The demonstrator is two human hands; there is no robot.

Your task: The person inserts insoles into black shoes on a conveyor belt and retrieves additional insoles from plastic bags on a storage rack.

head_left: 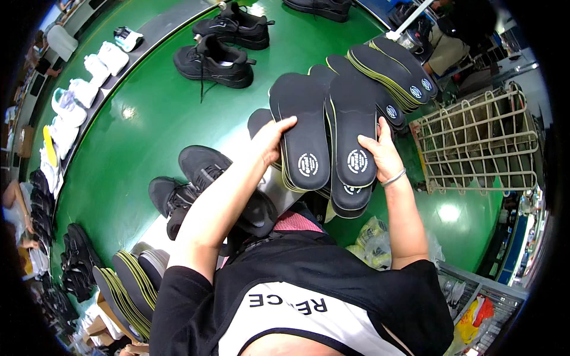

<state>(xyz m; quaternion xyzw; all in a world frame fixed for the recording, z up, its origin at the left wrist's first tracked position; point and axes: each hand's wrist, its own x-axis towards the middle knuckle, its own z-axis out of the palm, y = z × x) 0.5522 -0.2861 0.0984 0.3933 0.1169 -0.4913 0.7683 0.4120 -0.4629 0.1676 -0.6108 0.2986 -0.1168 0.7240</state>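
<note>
Both hands grip black shoe insoles with thin yellow-green edges and white round prints at the heels. My left hand [272,140] is closed on the left stack of insoles [301,118], thumb on top and fingers out of sight beneath. On the right stack of insoles [352,118], my right hand [383,152] clasps the outer edge, thumb over the heel. The two stacks lie side by side, nearly touching. Under the right one, another insole [349,203] shows at its heel end. Beyond my hands, more stacked insoles [386,71] spread toward the upper right.
Black shoes [205,178] rest by my left forearm, and more black sneakers [217,62] stand on the green table [136,130]. White shoes [83,92] line a belt at left. A wire rack [478,142] stands at right; insole stacks [127,291] sit at lower left.
</note>
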